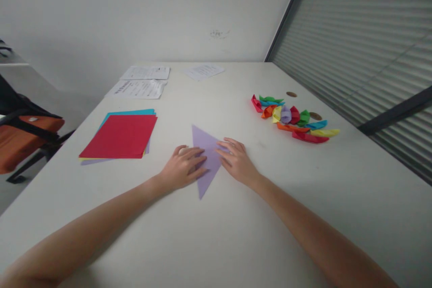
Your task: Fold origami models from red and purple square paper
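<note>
A lilac paper sheet folded into a triangle (206, 155) lies on the white table (209, 234) in front of me. My left hand (182, 167) rests flat on its left edge, fingers stretched out across the paper. My right hand (236, 159) lies flat on its right corner, fingers spread and pointing left. Both hands press the paper down and grip nothing.
A stack of coloured paper squares, red on top (119, 136), lies to the left. A heap of several folded coloured paper shapes (292, 119) sits to the right near the blinds. Printed sheets (141, 82) lie at the far edge. An orange chair (23, 137) stands left of the table.
</note>
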{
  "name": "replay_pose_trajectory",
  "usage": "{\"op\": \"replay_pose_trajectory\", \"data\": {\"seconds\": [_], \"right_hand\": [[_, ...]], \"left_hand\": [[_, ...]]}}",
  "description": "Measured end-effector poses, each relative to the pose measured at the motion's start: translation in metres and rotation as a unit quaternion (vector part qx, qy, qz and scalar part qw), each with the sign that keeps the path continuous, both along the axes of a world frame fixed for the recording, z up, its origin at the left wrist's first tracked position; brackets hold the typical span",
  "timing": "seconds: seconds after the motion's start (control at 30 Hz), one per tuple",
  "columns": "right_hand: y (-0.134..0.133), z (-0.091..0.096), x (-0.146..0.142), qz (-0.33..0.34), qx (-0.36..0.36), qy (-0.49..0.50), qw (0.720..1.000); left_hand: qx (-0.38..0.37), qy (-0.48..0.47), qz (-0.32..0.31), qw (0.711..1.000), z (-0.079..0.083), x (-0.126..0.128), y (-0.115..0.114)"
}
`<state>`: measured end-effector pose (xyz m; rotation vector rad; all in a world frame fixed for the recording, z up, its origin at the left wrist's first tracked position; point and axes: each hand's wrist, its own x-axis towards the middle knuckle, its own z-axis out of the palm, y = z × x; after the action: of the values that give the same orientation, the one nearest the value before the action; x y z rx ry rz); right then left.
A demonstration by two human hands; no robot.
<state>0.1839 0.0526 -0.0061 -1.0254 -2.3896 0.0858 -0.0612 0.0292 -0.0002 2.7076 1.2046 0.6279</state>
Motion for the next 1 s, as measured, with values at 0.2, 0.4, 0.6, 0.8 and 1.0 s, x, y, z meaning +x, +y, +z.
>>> {"op": "replay_pose_trajectory", "data": {"seconds": [0.2,0.4,0.6,0.8,1.0], "right_hand": [[-0.004,0.0,-0.003,0.068,-0.043,0.0,0.997],[-0.004,-0.003,-0.005,0.07,-0.054,-0.016,0.996],[-0.002,0.001,-0.003,0.097,0.029,-0.064,0.993],[-0.003,0.017,0.0,0.118,0.106,-0.127,0.979],[0.008,0.037,0.021,0.127,0.008,-0.141,0.982]], "left_hand": [[0.035,0.048,0.049,0.997,0.0,0.0,-0.006],[0.018,0.02,0.038,0.999,-0.002,0.0,-0.005],[0.015,0.015,0.024,0.999,-0.004,-0.001,-0.004],[0.024,0.017,0.022,0.999,-0.003,0.0,-0.004],[0.024,0.028,0.043,0.998,-0.001,0.0,-0.003]]}}
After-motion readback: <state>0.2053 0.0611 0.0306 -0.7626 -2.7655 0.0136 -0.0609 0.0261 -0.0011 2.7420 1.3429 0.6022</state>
